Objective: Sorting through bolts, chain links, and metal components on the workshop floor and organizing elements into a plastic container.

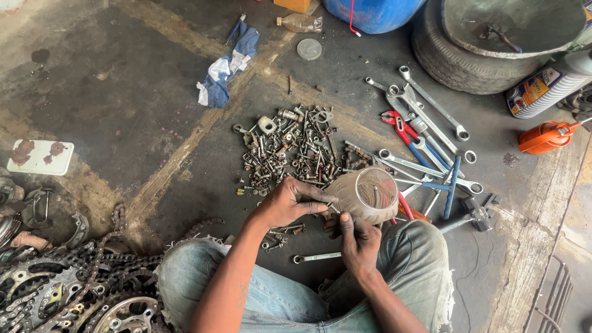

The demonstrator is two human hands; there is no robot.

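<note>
Left hand (290,202) pinches the jar (368,195) wall, fingers clamped. Right hand (357,239) grips its base from below, fingers closed on it. The jar hangs tilted over the knees, just below the bolt pile (295,148), a bolt (377,196) inside it. Risk: the tilt could spill the bolt; a greasy grip may slip. Wrenches (425,132) crowd right of the pile, chains (68,287) far lower left; bare floor lies left of it.

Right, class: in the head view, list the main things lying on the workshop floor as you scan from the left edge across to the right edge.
White tray → chains and sprockets → blue and white rag → pile of bolts and nuts → cloudy plastic jar → spanners → orange oil can.
</note>
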